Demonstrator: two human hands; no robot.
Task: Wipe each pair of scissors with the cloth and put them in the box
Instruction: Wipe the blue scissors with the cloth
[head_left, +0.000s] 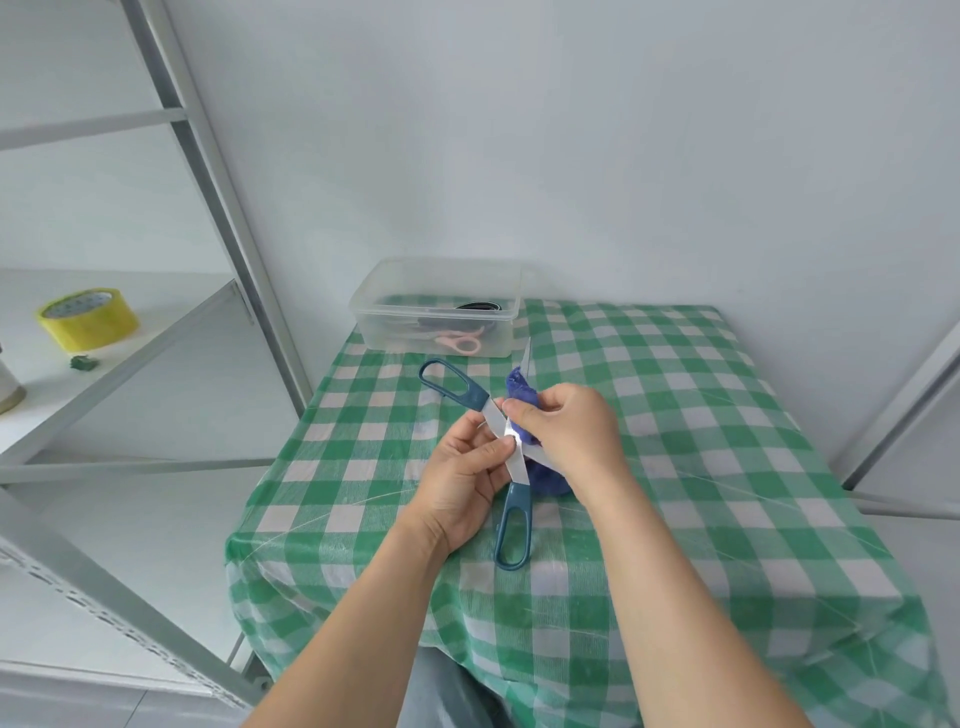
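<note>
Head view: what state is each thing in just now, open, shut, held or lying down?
Teal-handled steel scissors, blades spread open, held above the table.
Left hand, pinches the scissors near the pivot.
Right hand, grips the crumpled blue cloth against a blade.
Clear plastic box, lidless, already holding scissors.
Pink-handled scissors, lying in the box.
Yellow tape roll, lying flat on the shelf.

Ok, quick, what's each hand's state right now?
Left hand: fingers pinching the opened teal scissors near the pivot.
Right hand: gripping the blue cloth against a blade.
</note>
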